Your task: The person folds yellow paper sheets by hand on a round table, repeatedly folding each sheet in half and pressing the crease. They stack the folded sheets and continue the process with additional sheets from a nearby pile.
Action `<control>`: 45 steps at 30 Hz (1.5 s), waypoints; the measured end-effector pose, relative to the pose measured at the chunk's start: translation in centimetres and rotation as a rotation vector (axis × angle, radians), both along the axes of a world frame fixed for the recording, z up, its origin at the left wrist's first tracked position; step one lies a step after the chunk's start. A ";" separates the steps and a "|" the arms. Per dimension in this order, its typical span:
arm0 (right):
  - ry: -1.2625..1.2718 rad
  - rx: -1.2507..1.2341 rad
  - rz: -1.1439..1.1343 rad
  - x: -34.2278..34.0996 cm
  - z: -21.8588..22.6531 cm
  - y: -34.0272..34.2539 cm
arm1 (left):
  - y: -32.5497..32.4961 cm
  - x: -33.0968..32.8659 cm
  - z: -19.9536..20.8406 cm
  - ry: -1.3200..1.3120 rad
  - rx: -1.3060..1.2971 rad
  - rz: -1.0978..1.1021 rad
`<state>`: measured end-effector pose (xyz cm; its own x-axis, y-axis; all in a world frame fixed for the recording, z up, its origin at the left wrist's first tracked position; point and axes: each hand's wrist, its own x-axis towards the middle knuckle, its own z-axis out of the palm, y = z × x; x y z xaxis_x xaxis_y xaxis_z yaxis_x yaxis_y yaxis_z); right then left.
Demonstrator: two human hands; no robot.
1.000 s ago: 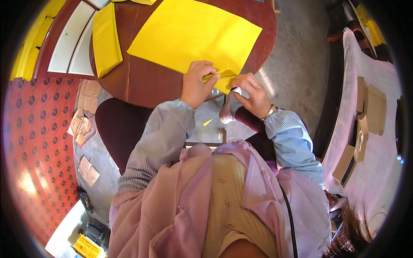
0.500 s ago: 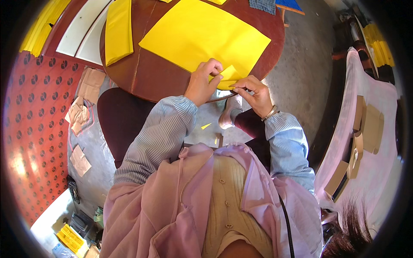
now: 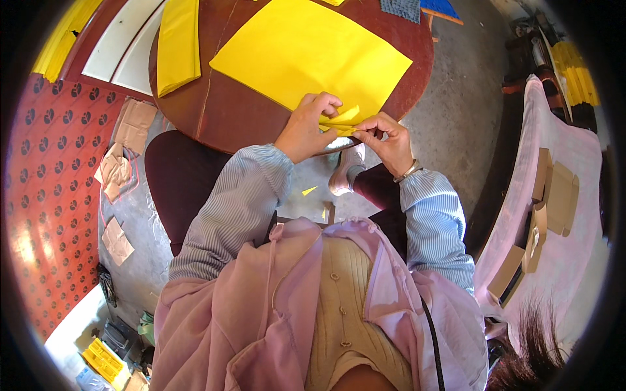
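Observation:
A large yellow sheet [image 3: 313,55], cloth or paper, lies flat on the brown round table [image 3: 228,124]. Its near corner is bunched into a folded flap [image 3: 345,116] at the table's front edge. My right hand [image 3: 390,144] pinches this corner from the right between thumb and fingertips. Around the flap's left side my left hand [image 3: 304,128] is closed, with its fingers curled above and its thumb at the sheet's edge. Part of the folded corner is hidden by my fingers.
A folded yellow piece [image 3: 179,49] lies on the table's left. Blue cloth [image 3: 401,9] sits at the far right. Yellow scraps [image 3: 309,191] and brown paper [image 3: 117,241] are on the floor. Open cardboard boxes [image 3: 561,195] rest on a pink-covered surface at right.
The corner flap, which stood up as a triangle, has been pressed lower and creased into narrower folds. My left hand has shifted slightly left; my right hand stays nearly in place.

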<state>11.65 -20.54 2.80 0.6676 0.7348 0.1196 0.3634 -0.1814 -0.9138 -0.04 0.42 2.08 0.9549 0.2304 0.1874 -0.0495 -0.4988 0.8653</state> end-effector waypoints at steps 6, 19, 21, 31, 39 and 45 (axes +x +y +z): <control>-0.009 0.055 -0.066 -1.0 -0.1 0.0 | -0.6 0.3 -0.8 0.000 -0.086 0.101; -0.082 0.047 -0.079 -1.5 -0.6 -0.1 | 0.7 0.5 -1.0 0.006 -0.075 0.019; -0.031 0.046 -0.096 -1.4 -0.8 -0.1 | 1.2 0.3 -1.0 0.034 -0.114 -0.047; -0.139 0.053 -0.117 -1.8 -0.7 0.2 | -0.1 0.3 -1.0 0.021 -0.096 0.073; -0.375 0.052 -0.088 -2.2 -0.5 0.1 | -0.1 0.6 -1.2 0.014 -0.153 0.106; -0.200 0.052 -0.117 -2.1 -0.5 0.1 | -0.3 1.1 -1.3 0.016 -0.149 0.123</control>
<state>9.57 -20.44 2.34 0.7070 0.6433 0.2940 0.5176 -0.1873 -0.8349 1.02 0.08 0.75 0.9204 0.3696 0.1273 0.0184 -0.3663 0.9303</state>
